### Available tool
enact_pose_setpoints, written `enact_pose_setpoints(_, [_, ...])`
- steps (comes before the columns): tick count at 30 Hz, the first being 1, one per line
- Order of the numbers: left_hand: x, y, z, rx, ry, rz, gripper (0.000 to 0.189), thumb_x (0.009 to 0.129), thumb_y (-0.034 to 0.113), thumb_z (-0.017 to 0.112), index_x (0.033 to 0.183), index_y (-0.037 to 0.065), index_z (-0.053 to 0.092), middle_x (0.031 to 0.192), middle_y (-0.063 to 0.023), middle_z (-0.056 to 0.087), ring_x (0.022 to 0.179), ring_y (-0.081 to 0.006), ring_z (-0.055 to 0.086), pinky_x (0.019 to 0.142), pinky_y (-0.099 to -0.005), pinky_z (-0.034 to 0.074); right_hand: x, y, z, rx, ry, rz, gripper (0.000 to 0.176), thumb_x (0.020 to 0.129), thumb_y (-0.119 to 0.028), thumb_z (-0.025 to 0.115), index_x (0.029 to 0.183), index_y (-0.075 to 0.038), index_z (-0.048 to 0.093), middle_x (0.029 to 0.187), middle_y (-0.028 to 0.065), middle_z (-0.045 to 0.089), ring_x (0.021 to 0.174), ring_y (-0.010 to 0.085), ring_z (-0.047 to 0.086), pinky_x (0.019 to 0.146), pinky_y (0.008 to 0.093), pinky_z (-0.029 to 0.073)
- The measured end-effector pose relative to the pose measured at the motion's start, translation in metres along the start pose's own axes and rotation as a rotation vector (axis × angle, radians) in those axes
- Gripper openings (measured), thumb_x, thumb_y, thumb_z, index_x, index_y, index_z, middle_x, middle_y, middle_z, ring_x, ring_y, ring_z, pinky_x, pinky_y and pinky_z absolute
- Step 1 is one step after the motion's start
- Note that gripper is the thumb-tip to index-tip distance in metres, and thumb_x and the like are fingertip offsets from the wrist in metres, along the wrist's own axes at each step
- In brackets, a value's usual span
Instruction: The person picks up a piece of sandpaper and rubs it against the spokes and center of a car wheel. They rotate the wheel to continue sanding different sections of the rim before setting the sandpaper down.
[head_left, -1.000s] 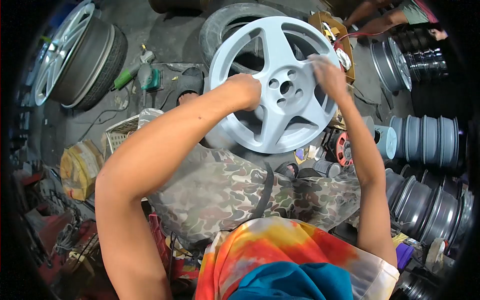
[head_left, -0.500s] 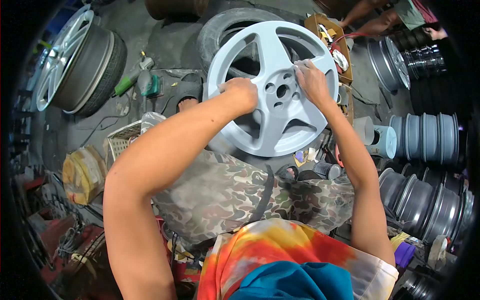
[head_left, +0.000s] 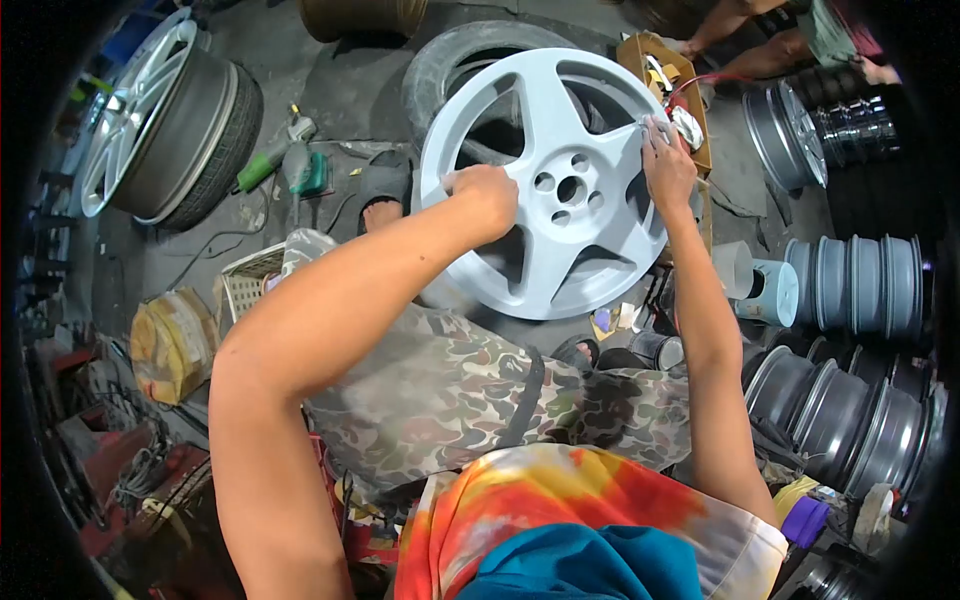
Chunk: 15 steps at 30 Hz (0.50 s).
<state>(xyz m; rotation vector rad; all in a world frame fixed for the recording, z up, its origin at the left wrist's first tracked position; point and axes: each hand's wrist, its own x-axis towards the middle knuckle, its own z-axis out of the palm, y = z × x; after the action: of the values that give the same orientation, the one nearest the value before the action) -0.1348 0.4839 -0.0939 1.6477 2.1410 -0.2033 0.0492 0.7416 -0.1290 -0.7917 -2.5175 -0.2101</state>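
A light grey five-spoke wheel rim (head_left: 540, 230) leans face-up in front of me, with round bolt holes about its centre bore. Curled round its left spoke, my left hand (head_left: 483, 200) grips the rim, and its fingertips are hidden behind the knuckles. At the outer end of the right spoke, near the rim's edge, my right hand (head_left: 668, 168) presses with bent fingers held close together. Whether a small piece lies under those fingers I cannot make out. A grey tyre (head_left: 428, 85) lies on the floor behind the wheel rim.
Left stands a wheel with a tyre (head_left: 185, 130); near it lies a green angle grinder (head_left: 262, 168). A cardboard box (head_left: 700, 140) of odds and ends sits behind my right hand. Stacked rims (head_left: 855, 285) line the right side. Another person's arm (head_left: 720, 22) shows at top right.
My right hand has slid outward to the right, from beside the hub to the rim's outer edge. My left hand keeps its place on the spoke. The view has shifted slightly.
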Motion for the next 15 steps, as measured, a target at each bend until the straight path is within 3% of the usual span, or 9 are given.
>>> enact_pose_setpoints(2, [0.001,-0.002,0.004,0.085,0.066,0.086,0.021,0.081,0.014,0.071,0.095,0.001,0.078,0.098,-0.0185,0.077,0.094,-0.0341,0.076,0.082,-0.0440,0.062,0.002,0.003,0.010,0.140,0.061,-0.080,0.029,0.094,-0.017,0.065,0.121,-0.011,0.074,0.120,0.0105,0.070,0.089,0.0328,0.072,0.081,0.0436,0.058])
enact_pose_setpoints(4, [0.008,0.000,0.002,0.018,0.084,0.107,0.022,0.080,0.011,0.070,0.099,0.003,0.078,0.102,-0.0178,0.077,0.097,-0.0340,0.076,0.081,-0.0459,0.062,-0.010,-0.037,-0.003,0.279,-0.012,-0.284,0.024,0.097,-0.023,0.064,0.112,-0.008,0.076,0.121,0.0112,0.069,0.090,0.0353,0.072,0.082,0.0435,0.059])
enact_pose_setpoints(6, [0.013,0.000,0.003,-0.051,0.084,0.124,0.026,0.080,0.008,0.069,0.104,0.004,0.079,0.106,-0.0170,0.077,0.100,-0.0339,0.075,0.080,-0.0479,0.061,0.004,-0.020,-0.015,0.271,-0.194,-0.258,0.024,0.097,-0.023,0.064,0.109,-0.006,0.076,0.120,0.0096,0.070,0.087,0.0345,0.072,0.078,0.0428,0.059])
enact_pose_setpoints(8, [0.018,0.004,0.000,-0.116,0.146,0.240,0.033,0.086,0.027,0.072,0.095,-0.005,0.075,0.099,-0.0249,0.074,0.097,-0.0394,0.073,0.087,-0.0448,0.060,0.027,0.005,-0.024,0.114,-0.208,-0.178,0.023,0.097,-0.022,0.064,0.108,-0.006,0.075,0.118,0.0073,0.070,0.084,0.0330,0.073,0.075,0.0422,0.059])
enact_pose_setpoints(10, [0.012,0.009,-0.009,-0.135,0.089,0.199,0.035,0.088,0.028,0.071,0.096,-0.006,0.074,0.101,-0.0251,0.074,0.099,-0.0393,0.073,0.089,-0.0452,0.059,0.034,0.004,-0.029,-0.021,-0.259,-0.126,0.023,0.098,-0.021,0.062,0.108,-0.006,0.075,0.117,0.0083,0.070,0.088,0.0335,0.073,0.077,0.0438,0.058])
enact_pose_setpoints(13, [0.015,0.009,-0.017,-0.141,0.132,0.229,0.036,0.088,0.029,0.071,0.095,-0.006,0.075,0.100,-0.0255,0.074,0.099,-0.0390,0.073,0.089,-0.0459,0.059,0.003,-0.032,-0.001,0.337,-0.117,-0.049,0.024,0.099,-0.020,0.061,0.110,-0.004,0.075,0.116,0.0149,0.069,0.095,0.0368,0.071,0.086,0.0466,0.056])
enact_pose_setpoints(14, [0.018,0.009,-0.023,-0.122,0.115,0.218,0.036,0.088,0.029,0.071,0.097,-0.006,0.074,0.101,-0.0256,0.074,0.100,-0.0392,0.073,0.089,-0.0461,0.059,-0.011,-0.053,0.018,0.312,-0.001,-0.036,0.027,0.101,-0.023,0.060,0.113,-0.004,0.075,0.120,0.0184,0.069,0.093,0.0390,0.070,0.084,0.0469,0.055])
enact_pose_setpoints(15, [0.020,0.009,-0.028,-0.102,0.095,0.202,0.036,0.088,0.029,0.071,0.099,-0.005,0.074,0.102,-0.0258,0.073,0.100,-0.0394,0.072,0.089,-0.0464,0.058,-0.011,-0.072,0.018,0.423,0.052,0.044,0.030,0.101,-0.026,0.060,0.114,-0.003,0.074,0.113,0.0179,0.070,0.088,0.0365,0.070,0.080,0.0443,0.055])
